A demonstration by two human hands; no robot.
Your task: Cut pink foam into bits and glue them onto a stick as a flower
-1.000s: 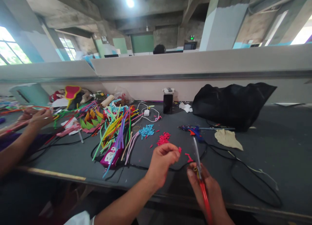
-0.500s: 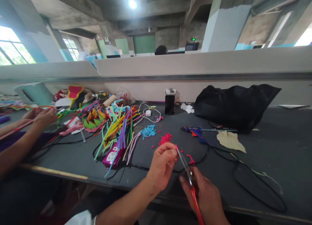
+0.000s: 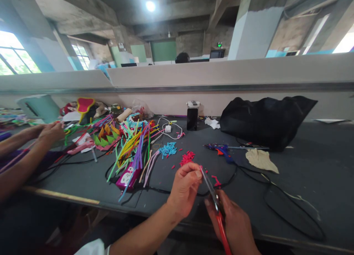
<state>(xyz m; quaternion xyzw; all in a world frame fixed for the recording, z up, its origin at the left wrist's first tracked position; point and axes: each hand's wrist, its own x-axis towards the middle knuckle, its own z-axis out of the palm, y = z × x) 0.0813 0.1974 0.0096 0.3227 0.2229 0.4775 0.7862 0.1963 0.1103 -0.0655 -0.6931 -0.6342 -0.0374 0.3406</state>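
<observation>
My left hand (image 3: 186,187) is closed in a pinch above the dark table, with a short pink pipe cleaner piece (image 3: 201,168) just showing at its fingertips. My right hand (image 3: 235,222) grips red-handled scissors (image 3: 214,196); their blades point up and left, and the tips meet the pink piece at my left fingertips. Just beyond lies a small pile of pinkish-red cut pieces (image 3: 187,157). A heap of blue cut pieces (image 3: 167,149) sits to its left. A few loose red bits (image 3: 217,181) lie behind the scissors.
Long coloured pipe cleaners (image 3: 138,140) lie over a purple power strip (image 3: 128,177) on the left. A blue glue gun (image 3: 226,153) with a trailing cord, a beige cloth (image 3: 261,160), a black bag (image 3: 262,120) and a phone (image 3: 192,119) lie beyond. A co-worker's hands (image 3: 51,132) work at far left.
My hands and the scissors have barely shifted, a few pixels down and right. The co-worker's hands at far left have moved slightly, and the red strand by them has dropped from sight.
</observation>
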